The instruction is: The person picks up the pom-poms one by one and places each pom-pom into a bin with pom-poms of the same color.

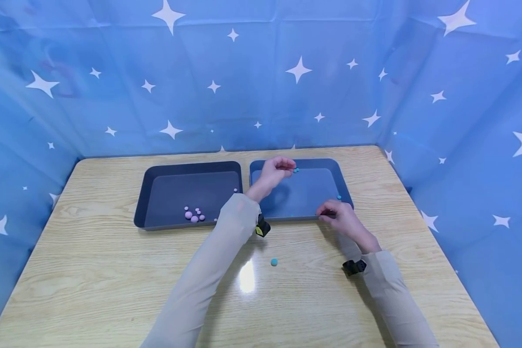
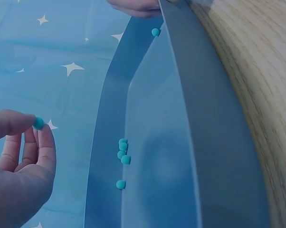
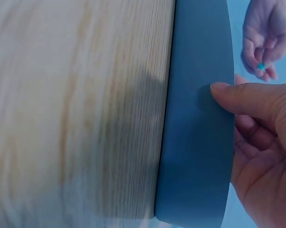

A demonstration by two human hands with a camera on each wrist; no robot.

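Note:
Over the blue tray (image 1: 306, 193) my left hand (image 1: 276, 171) pinches a small teal ball (image 2: 38, 123) between thumb and fingertips. My right hand (image 1: 340, 217) grips that tray's near wall toward its right end. In the right wrist view the thumb (image 3: 231, 94) lies on the outer face and the other fingers curl behind the rim. Several teal balls (image 2: 124, 159) rest along the far wall inside the tray, below my left hand, and another ball (image 1: 339, 197) sits near its right end. One loose teal ball (image 1: 274, 262) lies on the wooden table in front of the tray.
Left of the blue tray stands a dark tray (image 1: 191, 174), its near part holding several pink balls (image 1: 194, 219) of different sizes. The wooden table (image 1: 91, 270) reaches back to a blue curtain (image 1: 261, 72) with white stars, which also hangs at both sides.

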